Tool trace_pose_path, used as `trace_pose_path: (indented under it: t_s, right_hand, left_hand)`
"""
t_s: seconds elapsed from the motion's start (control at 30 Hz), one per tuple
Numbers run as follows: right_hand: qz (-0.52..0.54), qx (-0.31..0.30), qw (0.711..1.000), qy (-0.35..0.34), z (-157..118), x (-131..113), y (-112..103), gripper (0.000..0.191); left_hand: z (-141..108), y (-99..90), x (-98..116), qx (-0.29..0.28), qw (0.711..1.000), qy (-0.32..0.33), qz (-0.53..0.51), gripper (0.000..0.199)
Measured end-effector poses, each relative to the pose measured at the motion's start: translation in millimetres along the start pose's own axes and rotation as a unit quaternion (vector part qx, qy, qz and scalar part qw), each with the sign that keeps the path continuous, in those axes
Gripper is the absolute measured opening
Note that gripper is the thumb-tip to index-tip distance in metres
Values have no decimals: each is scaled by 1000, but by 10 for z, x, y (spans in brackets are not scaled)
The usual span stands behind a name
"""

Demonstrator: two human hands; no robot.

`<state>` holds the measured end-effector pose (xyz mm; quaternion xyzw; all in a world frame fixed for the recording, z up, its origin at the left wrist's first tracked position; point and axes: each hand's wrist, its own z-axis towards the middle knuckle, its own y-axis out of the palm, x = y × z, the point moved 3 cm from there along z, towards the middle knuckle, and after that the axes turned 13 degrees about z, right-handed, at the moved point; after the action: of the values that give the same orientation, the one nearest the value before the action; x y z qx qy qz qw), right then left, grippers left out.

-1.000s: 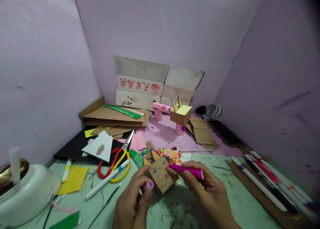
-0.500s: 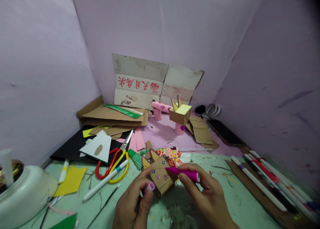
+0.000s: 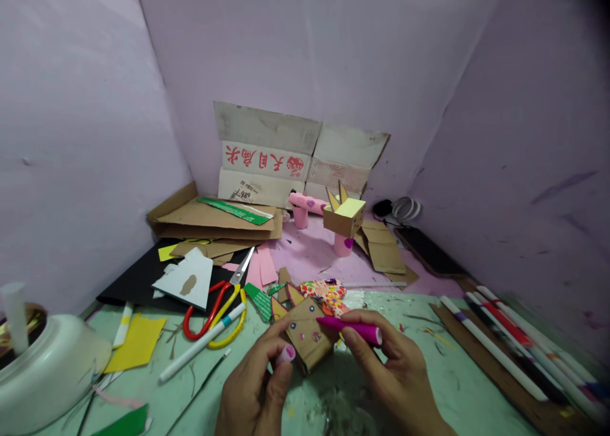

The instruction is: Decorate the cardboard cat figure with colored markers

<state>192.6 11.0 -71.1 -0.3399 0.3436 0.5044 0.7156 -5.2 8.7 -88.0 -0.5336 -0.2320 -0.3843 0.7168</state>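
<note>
A small brown cardboard box (image 3: 309, 337) with two yellow pointed ears, blue-ringed eyes and pink dots lies tilted on the green table. My left hand (image 3: 260, 382) is closed around a pen cap (image 3: 286, 354) with a pink inside, and its fingertips reach the box's left side. Between the thumb and fingers of my right hand (image 3: 393, 366) is a magenta marker (image 3: 355, 328), its tip at the box's upper face; whether it touches cannot be told. Behind stands a pink figure (image 3: 343, 244) with a boxy eared head (image 3: 344, 218).
Red-and-yellow scissors (image 3: 223, 302), a white marker (image 3: 203, 342) and paper scraps (image 3: 136, 344) lie at left, beside a white rounded container (image 3: 61, 372). More markers (image 3: 493, 349) lie at right, near a dark phone (image 3: 429, 252). Cardboard (image 3: 219, 223) is stacked behind.
</note>
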Motion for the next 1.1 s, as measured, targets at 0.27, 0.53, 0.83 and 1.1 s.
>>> trace_pose_path:
  t_s: [0.27, 0.53, 0.83, 1.1]
  right_hand:
    - [44, 60, 996, 57, -29, -1, 74, 10]
    - [171, 121, 960, 183, -114, -136, 55, 24]
    - [178, 36, 970, 161, -186, -278, 65, 37]
    - [113, -47, 983, 137, -234, -248, 66, 39]
  left_hand:
    - [-6, 4, -1, -10, 1000, -8, -2, 29]
    - [8, -67, 67, 72, 992, 98, -34, 14]
    - [-32, -53, 164, 61, 975, 215, 2, 18]
    - [-6, -112, 134, 3, 951, 304, 50, 16]
